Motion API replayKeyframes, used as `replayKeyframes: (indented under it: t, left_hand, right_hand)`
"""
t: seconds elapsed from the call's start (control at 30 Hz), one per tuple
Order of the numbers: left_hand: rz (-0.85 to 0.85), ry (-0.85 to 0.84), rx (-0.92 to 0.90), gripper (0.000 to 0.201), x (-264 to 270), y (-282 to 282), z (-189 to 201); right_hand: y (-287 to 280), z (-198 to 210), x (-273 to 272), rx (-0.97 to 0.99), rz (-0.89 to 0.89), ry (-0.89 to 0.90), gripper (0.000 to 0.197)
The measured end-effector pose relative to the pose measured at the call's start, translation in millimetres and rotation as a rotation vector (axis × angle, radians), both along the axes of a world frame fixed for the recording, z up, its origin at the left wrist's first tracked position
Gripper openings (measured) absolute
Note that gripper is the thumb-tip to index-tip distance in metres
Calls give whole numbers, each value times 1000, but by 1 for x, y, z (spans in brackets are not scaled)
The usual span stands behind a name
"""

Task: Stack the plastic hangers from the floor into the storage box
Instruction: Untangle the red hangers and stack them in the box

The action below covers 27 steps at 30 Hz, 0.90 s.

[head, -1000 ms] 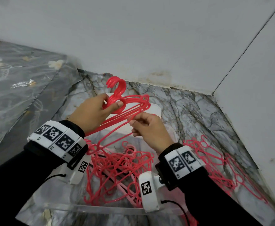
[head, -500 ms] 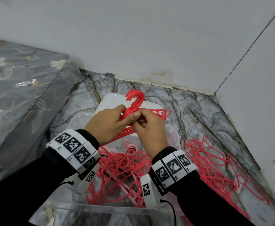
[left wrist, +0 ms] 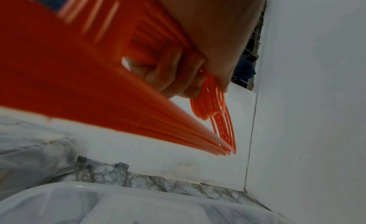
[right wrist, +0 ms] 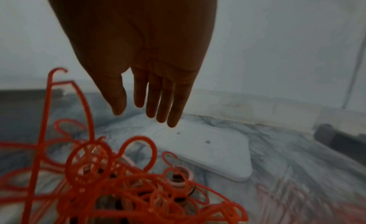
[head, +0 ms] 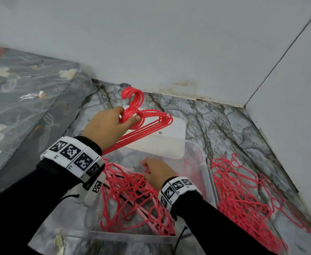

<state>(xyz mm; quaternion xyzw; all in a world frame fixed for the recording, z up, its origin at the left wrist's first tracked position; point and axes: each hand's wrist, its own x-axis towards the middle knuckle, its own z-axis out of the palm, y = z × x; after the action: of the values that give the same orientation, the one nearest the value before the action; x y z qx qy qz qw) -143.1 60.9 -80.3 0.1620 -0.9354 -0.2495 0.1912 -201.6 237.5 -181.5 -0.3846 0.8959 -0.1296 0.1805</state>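
Observation:
My left hand [head: 112, 124] grips a bundle of several red hangers [head: 147, 122] by their necks, just below the hooks, above the far end of the clear storage box [head: 204, 162]; the left wrist view shows fingers [left wrist: 174, 74] curled round the bundle of hangers [left wrist: 215, 118]. A tangled heap of red hangers [head: 130, 196] lies inside the box. My right hand [head: 156, 173] hovers over that heap with straight fingers [right wrist: 158, 102] and holds nothing. The tangled heap [right wrist: 111, 177] fills the lower left of the right wrist view.
A white lid [head: 169, 142] lies across the box's far end. Another pile of red hangers [head: 243, 196] lies on the marble-patterned floor [head: 224, 122] right of the box. White walls [head: 169, 43] meet in a corner at right. A floral mattress [head: 13, 100] borders the left.
My right hand let go of the bundle and dropped down to the heap in the box. The left hand now holds the bundle alone and has lifted it slightly up and left.

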Motion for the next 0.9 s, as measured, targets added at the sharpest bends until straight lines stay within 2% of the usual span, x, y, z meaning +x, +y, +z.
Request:
replayKeyframes:
  t: [0.1, 0.2, 0.37, 0.5, 0.67, 0.9]
  left_hand:
    - [-1, -5, -22, 47, 1, -2, 0]
    - [-6, -2, -30, 46, 1, -5, -1]
    - [-11, -9, -14, 50, 0, -7, -2]
    - [13, -10, -38, 52, 1, -9, 1]
    - [79, 37, -67, 56, 6, -10, 9]
    - [131, 228, -43, 54, 9, -9, 20]
  right_hand:
    - [-8, -15, 8, 184, 127, 89, 39]
    - [-18, -19, 14, 258, 268, 168, 38]
    - [-26, -24, 24, 275, 355, 72, 28]
    - [-28, -9, 14, 214, 279, 43, 25]
    - [-15, 45, -19, 1, 91, -2, 17]
    - [22, 96, -32, -81, 16, 61, 20]
